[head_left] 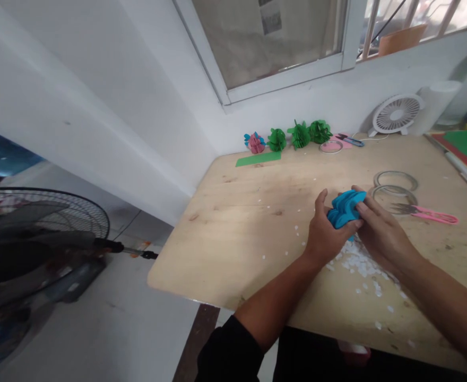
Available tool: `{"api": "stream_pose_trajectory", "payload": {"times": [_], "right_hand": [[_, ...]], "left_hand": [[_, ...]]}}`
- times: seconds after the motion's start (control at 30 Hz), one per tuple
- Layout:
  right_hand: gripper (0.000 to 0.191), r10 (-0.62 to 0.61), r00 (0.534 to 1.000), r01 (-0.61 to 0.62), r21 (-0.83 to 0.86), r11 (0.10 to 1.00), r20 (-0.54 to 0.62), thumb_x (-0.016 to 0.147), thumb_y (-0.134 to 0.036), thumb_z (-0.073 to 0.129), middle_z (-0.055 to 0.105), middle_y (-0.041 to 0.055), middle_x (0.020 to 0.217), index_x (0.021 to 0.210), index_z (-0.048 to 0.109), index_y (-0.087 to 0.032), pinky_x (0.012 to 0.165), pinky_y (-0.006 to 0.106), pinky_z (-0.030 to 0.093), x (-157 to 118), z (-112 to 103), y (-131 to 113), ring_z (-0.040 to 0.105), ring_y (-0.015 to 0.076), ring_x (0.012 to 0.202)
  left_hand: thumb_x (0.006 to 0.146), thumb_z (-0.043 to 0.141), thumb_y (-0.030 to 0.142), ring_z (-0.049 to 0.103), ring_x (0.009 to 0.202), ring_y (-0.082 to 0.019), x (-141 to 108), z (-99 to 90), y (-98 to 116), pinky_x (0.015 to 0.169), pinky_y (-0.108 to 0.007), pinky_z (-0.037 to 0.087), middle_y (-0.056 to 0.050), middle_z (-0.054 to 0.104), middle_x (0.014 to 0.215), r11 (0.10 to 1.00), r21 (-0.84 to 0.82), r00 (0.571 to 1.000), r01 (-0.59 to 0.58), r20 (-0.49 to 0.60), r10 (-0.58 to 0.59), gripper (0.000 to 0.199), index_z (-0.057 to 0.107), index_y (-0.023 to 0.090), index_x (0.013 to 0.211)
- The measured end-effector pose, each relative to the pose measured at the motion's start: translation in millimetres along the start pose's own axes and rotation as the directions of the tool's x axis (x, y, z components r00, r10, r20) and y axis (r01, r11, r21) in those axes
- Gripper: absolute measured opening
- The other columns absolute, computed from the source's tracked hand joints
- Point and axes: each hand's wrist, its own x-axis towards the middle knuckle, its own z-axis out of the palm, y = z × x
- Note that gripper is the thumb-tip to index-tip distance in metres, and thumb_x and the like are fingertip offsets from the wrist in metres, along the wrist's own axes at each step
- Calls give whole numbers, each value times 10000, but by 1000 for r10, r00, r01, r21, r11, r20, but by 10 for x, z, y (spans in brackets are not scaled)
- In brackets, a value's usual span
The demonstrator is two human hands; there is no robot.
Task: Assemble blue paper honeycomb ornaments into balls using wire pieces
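Observation:
Between my two hands is a blue layered paper piece (345,208) with wavy, scalloped edges, held above the table. My left hand (326,229) grips it from the left and below, its thumb against the front. From the right, my right hand (379,228) has its fingers pressed on the blue layers. The palm side of both hands is hidden. Under them lies a scatter of small white paper bits (363,261). Just right of my right hand are pink-handled scissors (432,213), blades over one of two wire rings (396,181).
Against the wall stand a pink-and-blue paper ball (254,143) and several green paper balls (300,135). A green strip (258,159) lies before them. At the back right are a small white fan (396,114) and coloured sheets (466,146). A floor fan (42,239) stands left of the table (217,239).

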Motion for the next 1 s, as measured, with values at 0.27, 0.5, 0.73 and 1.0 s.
{"api": "stream_pose_trajectory", "payload": {"times": [0.27, 0.5, 0.73, 1.0], "right_hand": [[334, 56, 998, -52, 116, 992, -36, 862, -572, 622, 774, 28, 1002, 1100, 698, -351, 846, 473, 597, 69, -125, -160, 731, 275, 967], [397, -171, 970, 153, -114, 982, -171, 874, -552, 620, 734, 53, 1195, 1210, 673, -348, 909, 428, 553, 160, -192, -124, 669, 264, 1132], [359, -34, 990, 19, -103, 994, -140, 827, -558, 680, 756, 44, 1031, 1085, 730, -314, 780, 352, 582, 72, -89, -15, 708, 215, 914], [343, 112, 990, -106, -68, 992, 88, 756, -434, 804, 774, 26, 1043, 1047, 727, -268, 941, 382, 554, -97, 150, -18, 710, 228, 985]], "left_hand": [[656, 862, 354, 588, 803, -160, -8, -40, 71, 812, -318, 471, 13, 590, 874, 997, 46, 990, -64, 126, 58, 1026, 332, 287, 1532], [690, 839, 376, 634, 897, -212, -52, -85, 139, 841, -349, 500, -46, 661, 1053, 968, 199, 985, -154, 104, 135, 984, 340, 309, 1535], [746, 808, 395, 591, 1198, -347, 54, -136, 70, 1010, -479, 473, -146, 616, 1354, 888, 397, 948, -232, -110, 297, 972, 285, 270, 1556], [769, 762, 373, 569, 1214, -371, 66, -109, 26, 1047, -538, 435, -159, 573, 1421, 783, 569, 950, -251, -13, 313, 1008, 187, 247, 1588]]}}
